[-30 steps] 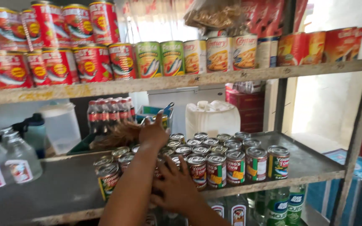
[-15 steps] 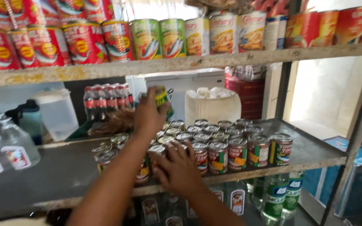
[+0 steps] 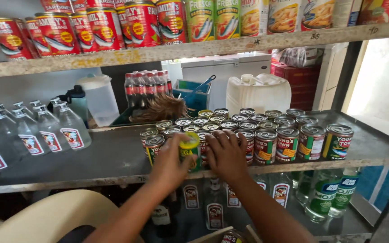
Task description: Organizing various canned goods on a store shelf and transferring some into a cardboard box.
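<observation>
At the front edge of the middle shelf (image 3: 91,162), fingers (image 3: 186,163) of the left hand (image 3: 169,164) curl closed around a green-and-yellow can (image 3: 190,150), held tilted just left of the can cluster (image 3: 266,132). Right hand (image 3: 226,155) rests flat, fingers spread, on the front-row cans. Step judged: placing the can; the next move calls for uprighting it beside its neighbours.

Red tins of fish (image 3: 91,31) lined along the top shelf, green-labelled tins (image 3: 214,18) beside them, clear glass bottles (image 3: 46,130) at left on the grey shelf (image 3: 104,157), white jerrycan (image 3: 257,92) behind (cap on), small dark soda bottles (image 3: 147,87), feather duster (image 3: 158,110), green bottles (image 3: 334,193) below.
</observation>
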